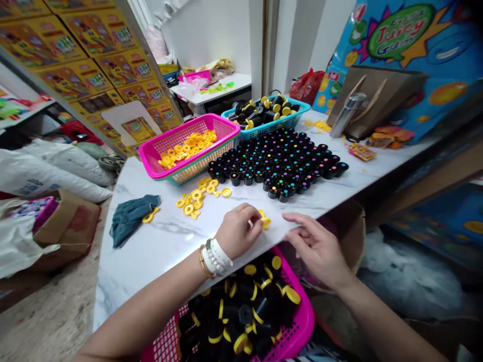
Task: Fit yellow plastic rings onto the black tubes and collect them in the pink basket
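Observation:
My left hand (pixel 241 230), with bracelets at the wrist, is closed in a pinch over the white table. At its fingertips is a yellow plastic ring piece (pixel 265 221), partly hidden by the fingers. To the right, my right hand (pixel 316 247) hovers by the table edge with fingers apart and nothing visible in them. Loose yellow ring pieces (pixel 194 198) lie to the left behind my left hand. Beyond both hands stand many short black cylinders (pixel 279 161) with coloured dots on top. Below, a pink basket (pixel 307 317) holds black cylinders with yellow ends.
Behind the loose rings, a pink basket (pixel 151 173) holds more yellow rings, with a blue basket (pixel 302 106) of black and yellow pieces beside it. A dark cloth (pixel 132 217) lies on the left. A metal flask (pixel 345 115) and paper bag (pixel 377 93) stand at the right.

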Demonstrator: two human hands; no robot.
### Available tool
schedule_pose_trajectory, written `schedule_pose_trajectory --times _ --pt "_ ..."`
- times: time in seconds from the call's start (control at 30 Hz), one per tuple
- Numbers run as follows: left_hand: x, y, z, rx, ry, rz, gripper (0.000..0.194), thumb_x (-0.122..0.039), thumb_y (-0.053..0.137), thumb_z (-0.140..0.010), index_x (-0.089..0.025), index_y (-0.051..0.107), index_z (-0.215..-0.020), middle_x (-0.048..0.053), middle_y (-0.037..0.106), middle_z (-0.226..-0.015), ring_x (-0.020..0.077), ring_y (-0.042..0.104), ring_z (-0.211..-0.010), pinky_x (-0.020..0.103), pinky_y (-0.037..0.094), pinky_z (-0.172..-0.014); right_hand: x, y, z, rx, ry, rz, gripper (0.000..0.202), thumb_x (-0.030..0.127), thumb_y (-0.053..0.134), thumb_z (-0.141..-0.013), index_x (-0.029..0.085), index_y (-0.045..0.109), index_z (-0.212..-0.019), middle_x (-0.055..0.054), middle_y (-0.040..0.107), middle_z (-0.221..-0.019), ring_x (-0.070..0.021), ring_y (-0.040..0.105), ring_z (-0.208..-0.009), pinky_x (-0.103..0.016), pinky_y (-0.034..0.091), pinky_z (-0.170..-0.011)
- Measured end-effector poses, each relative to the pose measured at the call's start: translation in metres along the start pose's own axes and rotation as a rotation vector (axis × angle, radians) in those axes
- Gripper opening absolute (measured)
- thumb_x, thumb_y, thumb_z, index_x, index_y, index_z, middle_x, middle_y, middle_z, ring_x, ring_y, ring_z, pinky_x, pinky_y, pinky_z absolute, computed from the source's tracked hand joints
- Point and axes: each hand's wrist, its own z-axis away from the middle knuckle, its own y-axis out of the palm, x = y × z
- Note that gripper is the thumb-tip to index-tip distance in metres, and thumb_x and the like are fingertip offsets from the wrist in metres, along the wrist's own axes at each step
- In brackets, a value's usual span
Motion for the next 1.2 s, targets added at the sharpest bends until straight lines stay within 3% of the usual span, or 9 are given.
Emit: schedule_pose_trajectory --times 0.13,0.3,0.47,0.57,0.67,0.87,0.97,1.03,1.2 --pt "-0.009 0.002 -0.008 -0.017 -0.122 0.191 0.013 -0.024 0.055 -0.085 -0.015 0.064 -0.082 0.002 0.066 -0.079 0.0098 0.058 -0.064 0.02 0.047 -0.06 0.0 0.016 -0.024 0.111 0.16 -0.174 0.035 0.04 0.061 -0.087 0.017 0.061 -0.114 0.0 0.066 -0.068 -0.0122 0.061 -0.051 -0.019 0.044 -0.039" --pt "0.003 0.01 -0.024 -0.02 -0.108 0.216 0.023 -0.036 0.056 -0.087 -0.016 0.066 -0.083 0.003 0.068 -0.08 0.011 0.059 -0.067 0.022 0.046 -0.062 -0.009 0.021 -0.028 0.049 0.276 -0.338 0.029 0.046 0.06 -0.088 0.017 0.06 -0.09 0.004 0.058 -0.056 -0.0055 0.045 -0.034 -0.016 0.033 -0.031" --pt "0.02 0.03 -0.057 -0.198 -0.121 0.054 0.032 -0.043 0.069 -0.078 -0.017 0.062 -0.093 0.002 0.064 -0.083 0.014 0.057 -0.071 0.027 0.047 -0.068 -0.012 0.014 -0.019 -0.041 0.333 -0.457 0.029 0.046 0.06 -0.088 0.019 0.059 -0.099 0.006 0.055 -0.054 -0.0086 0.05 -0.042 -0.018 0.042 -0.039" --pt "0.018 0.041 -0.072 -0.204 -0.115 -0.047 0.041 -0.048 0.073 -0.074 -0.017 0.06 -0.097 0.003 0.062 -0.086 0.0169 0.058 -0.078 0.029 0.046 -0.069 -0.01 0.012 -0.014 -0.033 0.347 -0.373 0.036 0.046 0.058 -0.089 0.018 0.058 -0.111 0.006 0.054 -0.05 -0.0073 0.044 -0.037 -0.017 0.035 -0.036" --pt "0.015 0.045 -0.078 -0.2 -0.132 -0.087 0.037 -0.044 0.072 -0.075 -0.017 0.06 -0.099 0.003 0.063 -0.09 0.0177 0.059 -0.081 0.029 0.046 -0.07 -0.011 0.01 -0.009 -0.028 0.362 -0.342 0.043 0.045 0.06 -0.088 0.02 0.055 -0.122 0.006 0.054 -0.052 -0.005 0.037 -0.034 -0.015 0.027 -0.033" --pt "0.023 0.039 -0.073 -0.187 -0.123 -0.087 0.007 -0.024 0.059 -0.082 -0.018 0.062 -0.082 0.002 0.063 -0.08 0.0154 0.059 -0.075 0.027 0.046 -0.069 -0.017 0.001 -0.008 0.041 0.452 -0.409 0.04 0.047 0.064 -0.085 0.017 0.065 -0.112 0.006 0.05 -0.054 -0.0038 0.029 -0.037 -0.016 0.021 -0.034" --pt "0.025 0.038 -0.067 -0.196 -0.08 -0.115 0.013 -0.028 0.06 -0.082 -0.018 0.061 -0.09 0.003 0.064 -0.087 0.0156 0.059 -0.076 0.027 0.046 -0.069 -0.015 -0.005 -0.014 0.075 0.335 -0.245 0.048 0.042 0.066 -0.083 0.018 0.062 -0.125 0.002 0.053 -0.069 -0.0068 0.043 -0.047 -0.018 0.038 -0.04" --pt "0.022 0.039 -0.066 -0.203 -0.027 -0.148 0.025 -0.033 0.061 -0.082 -0.019 0.06 -0.102 0.003 0.063 -0.094 0.0159 0.059 -0.077 0.028 0.047 -0.068 -0.013 -0.008 -0.018 0.087 0.175 -0.046 0.051 0.035 0.066 -0.083 0.02 0.059 -0.131 -0.003 0.056 -0.089 -0.0113 0.055 -0.066 -0.023 0.052 -0.057" --pt "0.013 0.039 -0.075 -0.128 0.077 -0.317 0.022 -0.026 0.053 -0.088 -0.023 0.059 -0.109 0.004 0.059 -0.101 0.0169 0.06 -0.082 0.027 0.046 -0.066 -0.011 -0.013 -0.019 0.119 -0.085 0.544 0.042 0.023 0.05 -0.09 0.016 0.059 -0.131 -0.014 0.053 -0.11 -0.023 0.061 -0.093 -0.04 0.053 -0.085"
